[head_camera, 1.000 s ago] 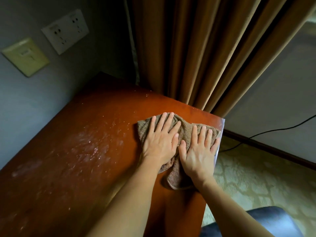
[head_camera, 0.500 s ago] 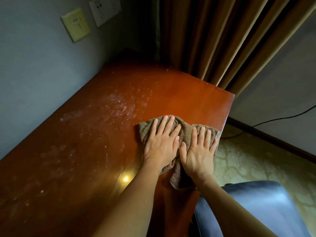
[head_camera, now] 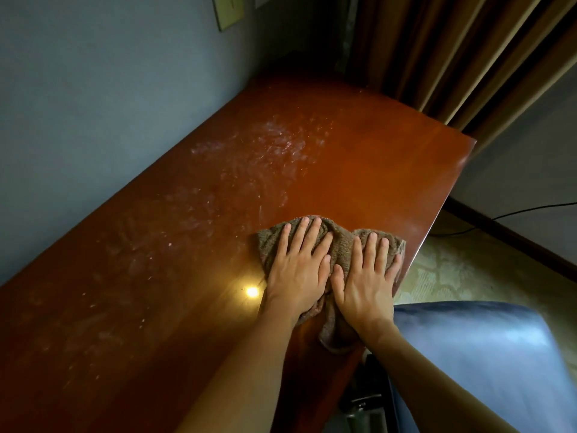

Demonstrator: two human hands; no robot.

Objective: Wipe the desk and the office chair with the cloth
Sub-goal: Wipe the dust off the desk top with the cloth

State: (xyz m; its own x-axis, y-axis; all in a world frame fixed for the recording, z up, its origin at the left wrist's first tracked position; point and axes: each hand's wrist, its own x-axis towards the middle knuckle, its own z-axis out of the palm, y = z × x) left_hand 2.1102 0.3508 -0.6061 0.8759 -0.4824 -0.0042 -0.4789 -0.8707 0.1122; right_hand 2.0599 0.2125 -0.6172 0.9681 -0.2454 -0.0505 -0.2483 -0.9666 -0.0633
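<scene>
A brown terry cloth (head_camera: 340, 245) lies bunched on the reddish wooden desk (head_camera: 359, 157), close to its right front edge. My left hand (head_camera: 298, 270) presses flat on the cloth's left part, fingers straight and spread. Beside it, my right hand (head_camera: 365, 282) presses flat on the right part, the two thumbs almost touching. A fold of cloth hangs toward the desk's edge under my right wrist. White dust streaks cover the desk left of the cloth. The blue office chair (head_camera: 487, 354) shows its padded seat at the lower right, below the desk edge.
A grey wall (head_camera: 93, 104) borders the desk on the left, with a beige switch plate (head_camera: 228, 10) at the top. Brown curtains (head_camera: 452, 57) hang behind the far end. Patterned carpet (head_camera: 462, 270) and a black cable (head_camera: 530, 210) lie to the right.
Both hands have drawn the cloth back along the desk toward me, away from the curtain end. More desk surface shows beyond the cloth, and more of the chair is in view.
</scene>
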